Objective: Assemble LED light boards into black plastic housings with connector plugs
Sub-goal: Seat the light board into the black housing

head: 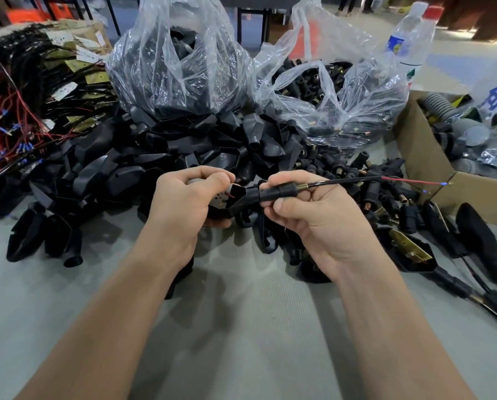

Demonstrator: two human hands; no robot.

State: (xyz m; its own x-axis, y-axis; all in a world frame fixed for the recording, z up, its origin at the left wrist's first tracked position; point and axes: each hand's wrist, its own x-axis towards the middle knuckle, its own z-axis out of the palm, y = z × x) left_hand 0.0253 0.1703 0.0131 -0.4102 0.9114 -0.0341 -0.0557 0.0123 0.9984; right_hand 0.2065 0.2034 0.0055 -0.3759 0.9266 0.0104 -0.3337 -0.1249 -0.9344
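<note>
My left hand (183, 197) grips a black plastic housing (227, 202) with an LED board inside it, thumb and fingers curled round its wide end. My right hand (305, 209) pinches the black connector plug (273, 192) that sits on the housing's narrow neck. A black cable (342, 181) with a small spring at its root leaves the plug to the right and ends in a red wire (406, 180) with a blue tip. Both hands hover above the grey table (241, 298), just in front of the parts pile.
A heap of empty black housings (143, 157) lies behind the hands, loose connector plugs (357, 180) to the right. Two clear bags (180, 62) hold more parts. LED boards with red and black wires (25, 105) are at the left. A cardboard box (432, 168) and finished assemblies (414, 255) are at the right.
</note>
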